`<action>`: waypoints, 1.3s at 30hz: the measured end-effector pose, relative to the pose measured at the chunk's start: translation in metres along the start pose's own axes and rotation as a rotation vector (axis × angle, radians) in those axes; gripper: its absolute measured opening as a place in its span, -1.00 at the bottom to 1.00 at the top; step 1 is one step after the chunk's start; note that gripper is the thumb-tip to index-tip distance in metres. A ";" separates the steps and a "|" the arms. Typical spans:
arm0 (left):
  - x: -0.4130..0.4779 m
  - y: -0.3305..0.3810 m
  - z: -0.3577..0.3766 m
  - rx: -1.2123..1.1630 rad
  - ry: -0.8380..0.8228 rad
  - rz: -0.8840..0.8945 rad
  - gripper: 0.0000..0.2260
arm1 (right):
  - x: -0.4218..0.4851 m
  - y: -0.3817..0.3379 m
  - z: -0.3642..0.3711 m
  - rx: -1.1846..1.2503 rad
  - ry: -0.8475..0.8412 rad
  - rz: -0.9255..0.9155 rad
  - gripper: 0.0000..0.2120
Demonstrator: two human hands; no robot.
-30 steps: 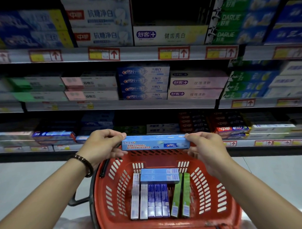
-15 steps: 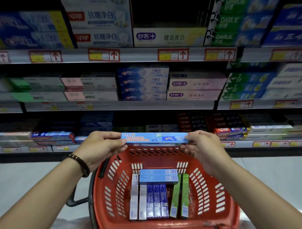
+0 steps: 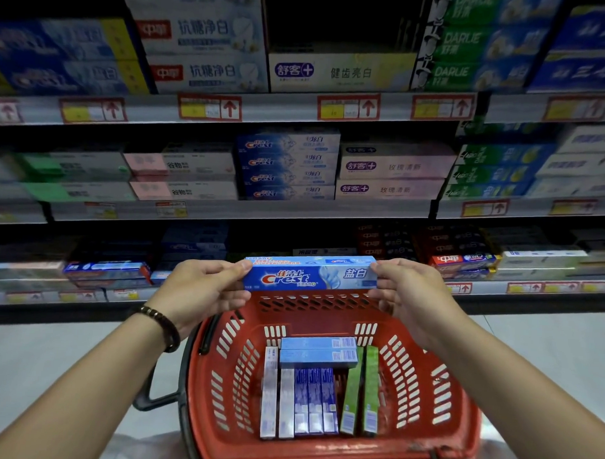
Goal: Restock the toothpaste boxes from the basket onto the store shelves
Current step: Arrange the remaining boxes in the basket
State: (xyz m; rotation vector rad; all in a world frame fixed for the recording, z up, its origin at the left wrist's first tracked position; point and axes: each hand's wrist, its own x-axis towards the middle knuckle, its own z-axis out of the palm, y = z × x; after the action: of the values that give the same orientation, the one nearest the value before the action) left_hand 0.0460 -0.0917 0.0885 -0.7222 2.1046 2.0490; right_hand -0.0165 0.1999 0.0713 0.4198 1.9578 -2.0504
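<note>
Pinching the long blue cardboard Crest toothpaste box [image 3: 309,276] by its two short ends, the left hand [image 3: 203,291] and the right hand [image 3: 408,295] hold it level, logo towards the camera, just above the far rim of the red slotted plastic basket [image 3: 453,389]. Each hand's fingers and thumb curl round one end. In the basket, two pale blue boxes [image 3: 319,351] lie crosswise over a row of white, blue and green ones. Matching stacked Crest boxes [image 3: 289,163] sit on the grey middle shelf [image 3: 294,213], well above the held box.
</note>
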 end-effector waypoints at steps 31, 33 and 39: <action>-0.009 0.014 -0.041 0.075 0.171 0.119 -0.80 | -0.004 0.001 0.053 -0.004 0.006 -0.074 -0.90; -0.008 0.021 -0.049 0.082 0.195 0.131 -0.81 | -0.006 -0.004 0.063 0.013 -0.009 -0.077 -0.90; 0.007 0.028 -0.078 0.158 0.287 0.183 -0.74 | 0.001 -0.012 0.099 0.013 -0.030 -0.101 -0.91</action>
State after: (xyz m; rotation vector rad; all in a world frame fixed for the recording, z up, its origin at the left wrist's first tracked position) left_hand 0.0476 -0.1696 0.1172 -0.8736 2.5441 1.9312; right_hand -0.0241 0.1020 0.0863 0.2963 1.9874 -2.1188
